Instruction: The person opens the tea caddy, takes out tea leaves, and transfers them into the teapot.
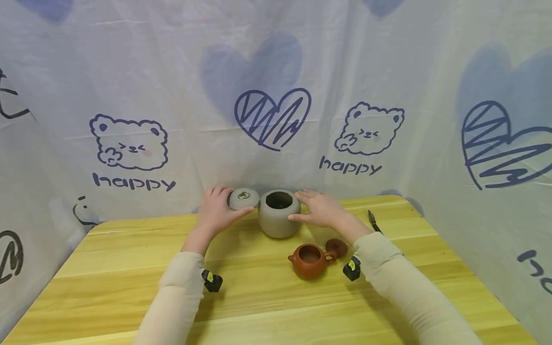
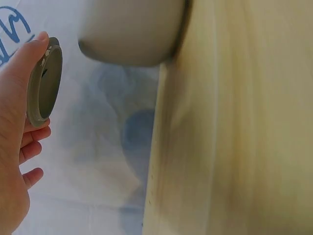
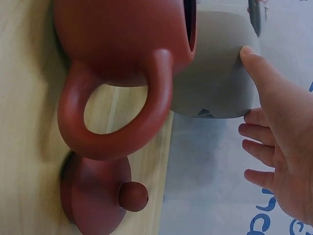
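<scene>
In the head view, my left hand (image 1: 214, 213) holds a round grey lid (image 1: 238, 203) with a small metal ring on top. The left wrist view shows the underside of the lid (image 2: 50, 90), with the thumb at one edge and fingers behind it. Right beside it stands an uncovered grey jar (image 1: 279, 224), its dark inside visible from above. My right hand (image 1: 323, 211) grips the jar's right side near the rim, thumb in front and fingers round the back. In the right wrist view, the thumb lies against the jar (image 3: 215, 63).
A reddish-brown teapot (image 1: 308, 270) without its lid sits nearer on the wooden table (image 1: 250, 306), below the right forearm. Its knobbed lid (image 3: 98, 196) lies by the handle. Farther right is a thin dark tool (image 1: 373, 221). A printed white curtain (image 1: 194, 158) hangs behind the table.
</scene>
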`<state>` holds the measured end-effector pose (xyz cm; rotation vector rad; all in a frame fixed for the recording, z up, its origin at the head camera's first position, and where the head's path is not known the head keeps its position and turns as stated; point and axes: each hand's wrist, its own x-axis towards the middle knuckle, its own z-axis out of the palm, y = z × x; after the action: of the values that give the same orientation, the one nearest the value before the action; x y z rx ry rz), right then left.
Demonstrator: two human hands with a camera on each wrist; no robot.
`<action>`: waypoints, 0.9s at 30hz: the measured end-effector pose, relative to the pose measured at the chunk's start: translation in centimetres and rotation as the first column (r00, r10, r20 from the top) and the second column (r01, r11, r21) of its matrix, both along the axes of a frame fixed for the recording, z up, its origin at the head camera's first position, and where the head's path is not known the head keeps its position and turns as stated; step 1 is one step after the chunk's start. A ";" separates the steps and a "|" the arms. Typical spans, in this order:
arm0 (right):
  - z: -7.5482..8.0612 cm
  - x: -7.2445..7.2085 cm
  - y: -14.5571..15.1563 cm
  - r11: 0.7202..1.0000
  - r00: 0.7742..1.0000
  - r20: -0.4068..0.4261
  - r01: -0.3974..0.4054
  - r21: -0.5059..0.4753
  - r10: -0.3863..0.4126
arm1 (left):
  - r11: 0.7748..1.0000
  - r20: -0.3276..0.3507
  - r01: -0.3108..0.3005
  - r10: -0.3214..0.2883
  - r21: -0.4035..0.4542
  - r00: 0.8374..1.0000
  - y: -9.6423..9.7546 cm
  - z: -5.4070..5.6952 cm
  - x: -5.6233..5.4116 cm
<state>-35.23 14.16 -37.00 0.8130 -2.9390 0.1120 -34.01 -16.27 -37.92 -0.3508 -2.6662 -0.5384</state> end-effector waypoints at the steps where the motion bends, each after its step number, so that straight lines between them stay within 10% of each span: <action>1: 0.0 0.0 0.0 1.000 1.000 0.001 0.002 0.001 -0.002 | 1.000 0.006 -0.005 0.005 -0.007 1.000 -0.3 -0.1 0.1; 27: 0.1 0.0 -0.2 1.000 1.000 0.009 0.010 0.007 -0.010 | 0.975 0.221 0.000 0.050 -0.223 0.974 -2.4 -3.6 0.5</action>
<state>-35.21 14.01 -36.88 0.8012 -2.9533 0.1047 -33.48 -18.66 -41.56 -0.3361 -2.9560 -0.2862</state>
